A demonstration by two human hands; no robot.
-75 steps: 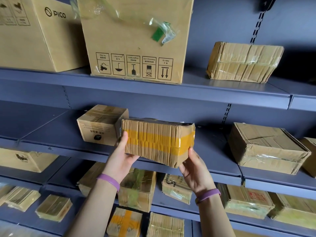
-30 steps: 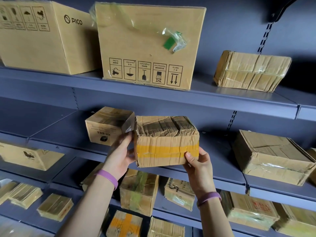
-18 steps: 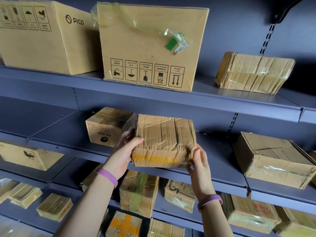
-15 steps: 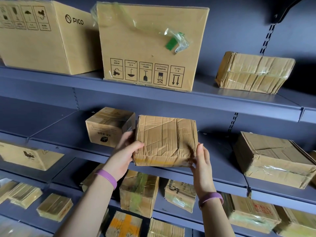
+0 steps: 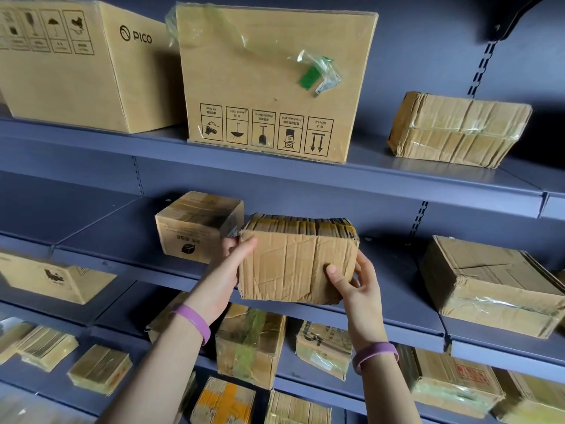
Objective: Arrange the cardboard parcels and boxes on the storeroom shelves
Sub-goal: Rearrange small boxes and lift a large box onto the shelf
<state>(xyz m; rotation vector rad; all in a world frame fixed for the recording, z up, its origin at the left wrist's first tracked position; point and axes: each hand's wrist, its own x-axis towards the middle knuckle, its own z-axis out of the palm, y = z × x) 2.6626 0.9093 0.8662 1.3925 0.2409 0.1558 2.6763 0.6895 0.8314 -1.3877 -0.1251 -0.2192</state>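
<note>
Flanking the parcel (image 5: 293, 264): leaf-logo box (image 5: 192, 228), crumpled carton (image 5: 489, 286)

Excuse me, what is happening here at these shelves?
A person is stocking a grey storeroom rack. The left hand and the right hand both grip a crumpled parcel, one on each side, at the front of the middle shelf. It sits just right of a small box with a leaf mark. Whether the parcel already rests on the shelf cannot be told. More parcels lie on the shelves above and below.
</note>
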